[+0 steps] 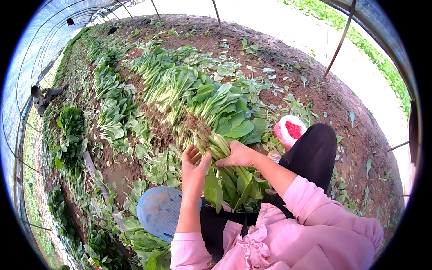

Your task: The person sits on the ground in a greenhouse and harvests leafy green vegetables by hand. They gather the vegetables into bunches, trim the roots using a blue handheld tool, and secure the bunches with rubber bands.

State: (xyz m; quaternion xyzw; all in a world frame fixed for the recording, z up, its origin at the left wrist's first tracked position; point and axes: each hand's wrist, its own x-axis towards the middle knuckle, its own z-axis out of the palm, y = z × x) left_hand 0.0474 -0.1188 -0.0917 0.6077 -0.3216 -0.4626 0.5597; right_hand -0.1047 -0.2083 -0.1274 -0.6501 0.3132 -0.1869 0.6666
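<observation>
My right hand (238, 155) is closed around the pale stems of a bunch of leafy greens (219, 148), whose soil-covered roots point away from me and whose leaves hang toward my lap. My left hand (196, 160) is at the left side of the stems, palm up with fingers curled and thumb near them; whether it grips any stem I cannot tell. Just beyond the roots lies a long row of harvested leafy greens (192, 87) on the soil. A white and pink plastic bag (286, 130) with red contents stands beside my right knee.
Trimmed leaves (163, 168) litter the reddish soil. A blue textured pad (158, 212) covers the area by my left knee. More piles of greens (114, 114) and a pale pole (98, 182) lie to the left. Another person (44, 98) sits far left, near the tunnel's metal hoops (341, 40).
</observation>
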